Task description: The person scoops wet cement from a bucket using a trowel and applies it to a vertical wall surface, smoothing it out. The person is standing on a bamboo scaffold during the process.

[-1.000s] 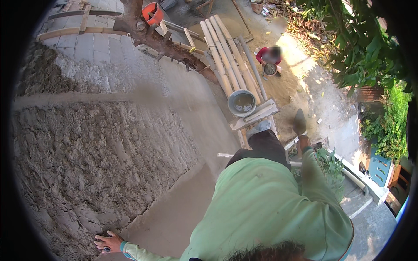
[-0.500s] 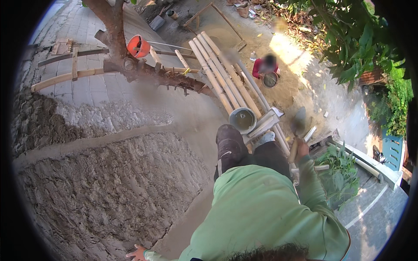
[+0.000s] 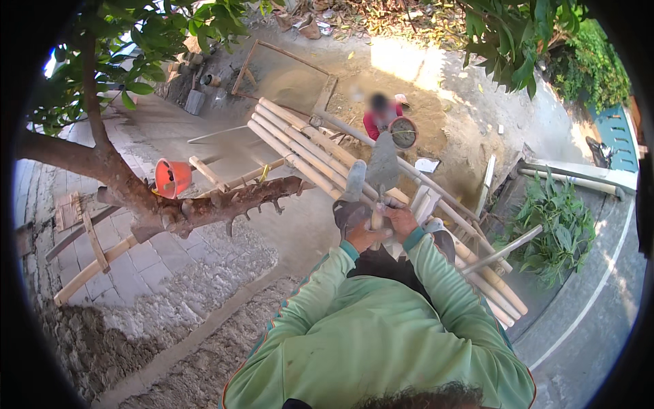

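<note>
A trowel point(image 3: 383, 167) with a grey, mortar-smeared blade points away from me in front of my lap. My left hand point(image 3: 366, 236) is closed about its light handle. From the other side my right hand point(image 3: 400, 218) has curled fingers at the neck and top of the handle, so both hands meet on the tool. My knees and dark shoe are beneath them, over bamboo poles point(image 3: 320, 153). The bucket seen by my foot earlier does not show now.
On the ground below, a person in red point(image 3: 373, 124) is at a bucket of grey mortar point(image 3: 402, 133). A tree branch point(image 3: 225, 204) crosses at left beside an orange bucket point(image 3: 172, 178). Rough mortar wall point(image 3: 184, 341) lies lower left; leafy plants point(image 3: 552, 225) stand right.
My left hand has left the rough wall at lower left and come to the trowel. My right hand has brought the trowel inward from the right. The view has turned rightward.
</note>
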`<state>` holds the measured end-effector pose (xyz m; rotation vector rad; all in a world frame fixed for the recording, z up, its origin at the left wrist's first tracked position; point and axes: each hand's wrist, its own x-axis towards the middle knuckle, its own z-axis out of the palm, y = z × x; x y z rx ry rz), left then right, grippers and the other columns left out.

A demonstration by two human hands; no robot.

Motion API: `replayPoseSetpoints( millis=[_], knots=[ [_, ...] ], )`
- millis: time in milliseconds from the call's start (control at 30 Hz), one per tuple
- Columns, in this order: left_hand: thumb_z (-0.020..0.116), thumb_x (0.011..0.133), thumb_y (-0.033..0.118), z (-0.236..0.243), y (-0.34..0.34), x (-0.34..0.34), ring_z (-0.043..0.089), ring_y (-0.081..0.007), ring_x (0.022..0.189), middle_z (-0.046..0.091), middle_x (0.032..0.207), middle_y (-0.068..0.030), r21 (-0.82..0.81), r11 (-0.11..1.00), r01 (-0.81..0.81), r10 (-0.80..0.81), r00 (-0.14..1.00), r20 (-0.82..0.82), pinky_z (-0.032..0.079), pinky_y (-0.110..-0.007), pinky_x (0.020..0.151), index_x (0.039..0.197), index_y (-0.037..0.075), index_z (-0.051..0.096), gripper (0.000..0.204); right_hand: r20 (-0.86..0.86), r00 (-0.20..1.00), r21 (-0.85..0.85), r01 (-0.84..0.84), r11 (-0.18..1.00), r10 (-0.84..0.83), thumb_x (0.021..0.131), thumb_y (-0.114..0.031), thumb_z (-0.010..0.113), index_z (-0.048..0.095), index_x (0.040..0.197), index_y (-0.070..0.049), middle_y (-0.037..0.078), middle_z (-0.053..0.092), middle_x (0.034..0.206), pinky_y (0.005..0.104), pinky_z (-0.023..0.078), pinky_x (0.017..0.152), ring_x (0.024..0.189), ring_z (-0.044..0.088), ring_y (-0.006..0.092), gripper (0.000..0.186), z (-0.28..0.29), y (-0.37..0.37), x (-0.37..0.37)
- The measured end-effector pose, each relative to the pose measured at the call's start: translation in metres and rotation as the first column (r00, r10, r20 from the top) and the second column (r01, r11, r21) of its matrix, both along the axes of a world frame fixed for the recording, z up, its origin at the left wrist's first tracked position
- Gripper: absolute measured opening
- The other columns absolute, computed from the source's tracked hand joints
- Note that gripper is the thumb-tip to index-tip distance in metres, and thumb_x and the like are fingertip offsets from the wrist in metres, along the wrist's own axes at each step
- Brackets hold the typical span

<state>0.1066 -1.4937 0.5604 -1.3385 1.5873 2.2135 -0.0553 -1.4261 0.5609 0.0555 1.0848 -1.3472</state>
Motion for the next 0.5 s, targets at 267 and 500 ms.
replayPoseSetpoints(
  millis=[267, 500],
  knots=[
    [0.067, 0.090, 0.015, -0.195, -0.043, -0.040, 0.067, -0.0227, 0.100, 0.066, 0.109, -0.0074, 0.321, 0.729, -0.605, 0.520, 0.794, 0.316, 0.052, -0.038, 0.092, 0.116, 0.004, 0.060, 0.030, -0.630, 0.659, 0.478, -0.087, 0.874, 0.411, 0.096, -0.035, 0.061, 0.067, 0.120, -0.003, 0.020, 0.069, 0.112, 0.0397, 0.049, 0.092, 0.105, 0.065, 0.0315, 0.041, -0.208, -0.030, -0.025],
    [0.063, 0.093, 0.024, -0.324, -0.105, -0.044, 0.059, -0.0227, 0.110, 0.063, 0.114, -0.0082, 0.280, 0.372, -0.885, 0.746, 0.465, 0.477, 0.046, -0.039, 0.096, 0.117, 0.005, 0.058, 0.031, -0.534, 0.718, 0.689, 0.064, 0.722, 0.446, 0.095, -0.044, 0.060, 0.069, 0.114, -0.001, 0.016, 0.072, 0.100, 0.0414, 0.051, 0.087, 0.095, 0.067, 0.0285, 0.048, -0.451, -0.033, -0.063]
  ],
)
